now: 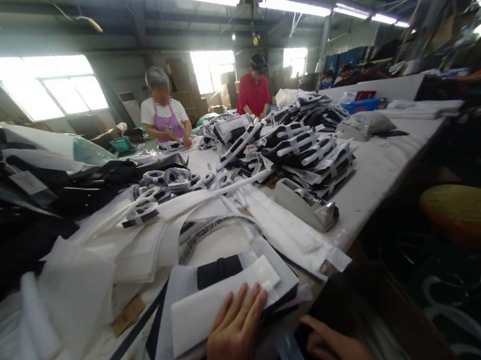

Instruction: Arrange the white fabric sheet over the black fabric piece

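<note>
My left hand [235,338] lies flat, fingers together, pressing on a folded white paper wrap [219,305] at the near edge of the table. A black band [219,271] sticks out from under that wrap. My right hand [338,350] is lower, just past the table's edge, its fingers curled over dark material inside a cardboard box [391,307]; what it holds, if anything, is hidden. A curved black-and-white headband [215,228] rests on loose white sheets just beyond the wrap.
A grey tape dispenser [305,204] sits right of centre. Stacks of wrapped black-and-white bundles [305,144] and coiled bands [167,182] fill the white table [377,171]. Black fabric is heaped at left [24,208]. Two people work at the far end [165,116]. An orange stool [472,216] is at right.
</note>
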Demonstrator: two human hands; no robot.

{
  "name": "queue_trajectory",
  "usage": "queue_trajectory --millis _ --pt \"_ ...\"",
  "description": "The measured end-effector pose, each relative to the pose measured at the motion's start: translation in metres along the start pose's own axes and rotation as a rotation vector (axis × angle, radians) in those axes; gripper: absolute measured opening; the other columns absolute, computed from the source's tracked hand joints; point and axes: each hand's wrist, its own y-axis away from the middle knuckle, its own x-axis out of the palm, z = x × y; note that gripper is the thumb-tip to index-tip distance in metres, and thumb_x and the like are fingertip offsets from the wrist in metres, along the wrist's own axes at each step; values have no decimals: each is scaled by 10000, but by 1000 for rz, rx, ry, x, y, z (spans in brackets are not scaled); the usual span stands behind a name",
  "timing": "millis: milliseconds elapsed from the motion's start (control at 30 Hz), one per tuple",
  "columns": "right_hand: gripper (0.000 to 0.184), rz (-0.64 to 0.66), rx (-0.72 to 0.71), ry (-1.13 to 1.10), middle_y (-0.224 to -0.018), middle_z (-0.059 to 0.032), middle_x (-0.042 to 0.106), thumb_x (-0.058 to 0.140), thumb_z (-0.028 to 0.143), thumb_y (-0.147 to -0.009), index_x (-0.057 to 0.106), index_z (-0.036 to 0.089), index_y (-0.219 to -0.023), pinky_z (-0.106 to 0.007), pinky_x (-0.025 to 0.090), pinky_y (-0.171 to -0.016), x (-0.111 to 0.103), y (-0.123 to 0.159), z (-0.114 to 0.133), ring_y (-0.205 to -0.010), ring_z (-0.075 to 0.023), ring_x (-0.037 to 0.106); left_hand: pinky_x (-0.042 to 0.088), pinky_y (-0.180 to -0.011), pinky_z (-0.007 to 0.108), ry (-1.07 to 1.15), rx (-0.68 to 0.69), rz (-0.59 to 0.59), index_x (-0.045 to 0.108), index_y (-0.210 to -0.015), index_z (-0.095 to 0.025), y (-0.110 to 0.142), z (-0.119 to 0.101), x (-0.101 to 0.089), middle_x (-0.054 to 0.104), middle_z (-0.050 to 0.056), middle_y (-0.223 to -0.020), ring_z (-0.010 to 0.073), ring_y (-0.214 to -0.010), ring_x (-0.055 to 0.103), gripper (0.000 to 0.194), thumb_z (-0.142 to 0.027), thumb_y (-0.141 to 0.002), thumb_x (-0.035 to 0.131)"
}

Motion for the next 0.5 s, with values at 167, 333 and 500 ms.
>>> queue_trajectory --millis 167,333,500 --pt "375 -354 -526 484 -1093 -94 734 468 118 -971 627 220 -1295 -274 575 -888 12 -17 4 -1010 -192 703 516 -988 380 31 -24 17 513 -1382 -227 3 -1 0 585 -78 -1387 180 -1228 613 392 -160 -1002 445" --pt "206 -287 -779 417 -982 -45 790 513 154 -994 711 181 -1043 -376 501 -1059 21 -42 18 -1007 -168 718 492 -997 362 30 -13 -1 526 -1369 -211 2 -2 1 612 -69 -1362 172 -1217 619 368 -194 -1009 454" --pt "189 -223 -804 314 -939 -27 803 510 184 -1014 696 168 -1044 -292 540 -1011 25 -31 7 -941 -145 747 445 -1058 357 4 -19 -6 520 -1381 -230 4 -2 3 594 -75 -1388 167 -1247 595 411 -130 -986 466"
